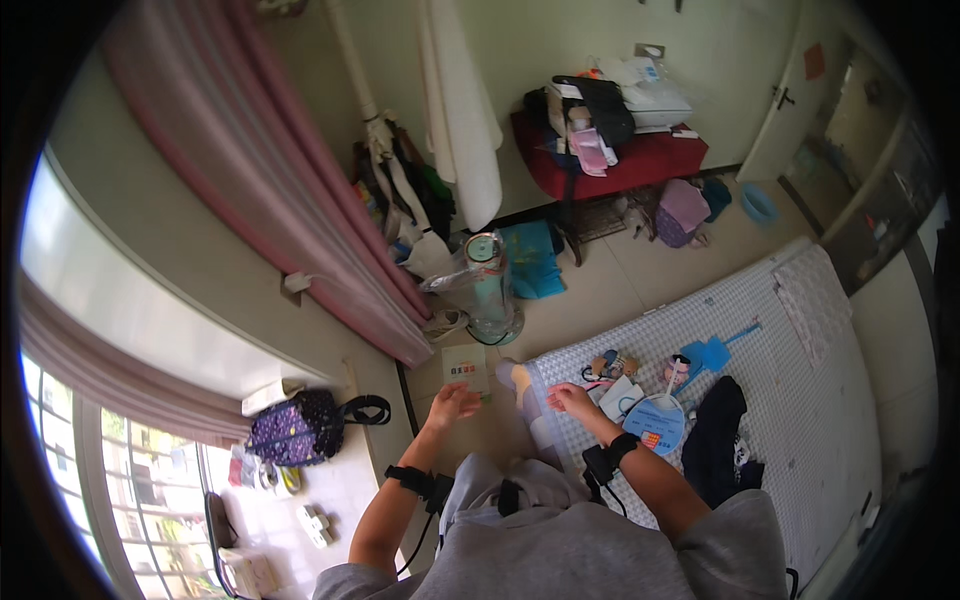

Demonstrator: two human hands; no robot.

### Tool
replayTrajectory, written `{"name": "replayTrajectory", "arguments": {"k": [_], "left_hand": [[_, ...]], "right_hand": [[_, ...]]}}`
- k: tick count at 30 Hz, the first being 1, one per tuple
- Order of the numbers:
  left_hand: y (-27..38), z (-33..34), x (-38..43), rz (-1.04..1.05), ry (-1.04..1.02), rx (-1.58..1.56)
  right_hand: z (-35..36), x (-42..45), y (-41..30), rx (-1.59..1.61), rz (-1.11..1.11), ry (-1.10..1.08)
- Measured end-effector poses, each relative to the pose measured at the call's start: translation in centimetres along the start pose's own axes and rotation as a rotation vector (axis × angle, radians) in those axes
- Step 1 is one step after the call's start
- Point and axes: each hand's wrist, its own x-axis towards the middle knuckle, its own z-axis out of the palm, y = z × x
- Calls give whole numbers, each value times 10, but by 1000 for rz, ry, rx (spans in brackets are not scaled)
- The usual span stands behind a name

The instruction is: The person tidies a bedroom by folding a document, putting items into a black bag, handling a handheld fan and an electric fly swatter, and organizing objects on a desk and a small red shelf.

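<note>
My left hand [454, 405] hangs in front of me with nothing in it, its fingers loosely stretched. Just beyond it in the picture lies a booklet [463, 360] with a printed cover, on the tiled floor. My right hand [571, 400] is also bare of any object, its fingers slightly bent, over the near left edge of the bed [795, 420]. Close to that hand on the checked sheet are a white card-like item [621, 397], a round blue hand fan [654, 424] and small dolls or toys [615, 364]. Both forearms wear black straps with small devices.
A fan or heater wrapped in clear plastic [491, 292] stands on the floor ahead. Dark clothing [716, 439] and a blue plastic swatter-like item [705, 354] lie on the bed. At left, a purple backpack [300, 427] and a power strip [315, 525] rest on the window ledge.
</note>
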Motion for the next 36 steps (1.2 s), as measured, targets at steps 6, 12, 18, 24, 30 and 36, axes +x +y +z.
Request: {"name": "replayTrajectory", "arguments": {"k": [6,12,18,24,30,36], "left_hand": [[10,-8,38,-148,-37,24],[35,-38,89,-155,-66,40],[78,-64,142,-111,-87,17],[87,-74,194,-163,-106,26],[99,-58,232,-134,-229,76],[126,-37,262,-103,-261,69]], "right_hand": [[-13,5,21,-24,125,19],[-5,55,1,-49,189,68],[1,127,-48,-97,107,35],[11,148,-92,-129,99,103],[-30,142,-81,-214,235,177],[-51,154,-114,-177,251,254]]}}
